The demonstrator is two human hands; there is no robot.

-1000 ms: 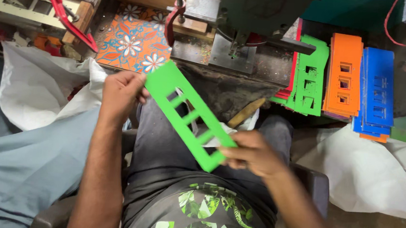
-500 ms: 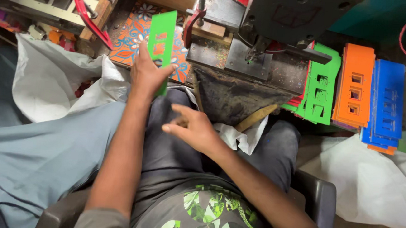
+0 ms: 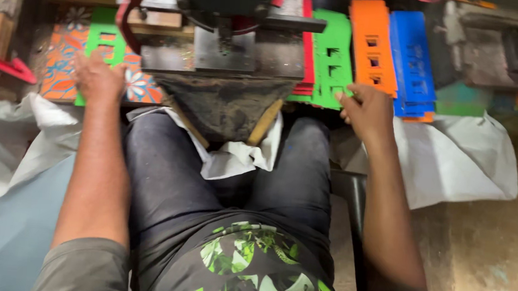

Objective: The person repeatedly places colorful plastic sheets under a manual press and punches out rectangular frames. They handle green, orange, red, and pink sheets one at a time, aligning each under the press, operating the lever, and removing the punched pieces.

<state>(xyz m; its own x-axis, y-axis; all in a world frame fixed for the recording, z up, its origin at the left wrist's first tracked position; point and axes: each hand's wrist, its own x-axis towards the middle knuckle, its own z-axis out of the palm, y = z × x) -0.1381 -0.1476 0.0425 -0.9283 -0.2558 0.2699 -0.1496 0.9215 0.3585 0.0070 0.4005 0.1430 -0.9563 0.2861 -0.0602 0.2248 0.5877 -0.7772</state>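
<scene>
Two hands work either side of the dark press machine (image 3: 229,46): left hand (image 3: 98,79), fingers spread, lies flat on a green cut-out plate (image 3: 105,40) on the floral tile (image 3: 64,65) left of the press. Right of it, right hand (image 3: 366,110), fingers curled, touches the green plate stack (image 3: 332,59); orange stack (image 3: 372,44), then blue stack (image 3: 412,59), lie beyond.

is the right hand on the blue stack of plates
No, the right hand touches the green stack; the blue stack lies farther right, beyond the orange one.
</scene>
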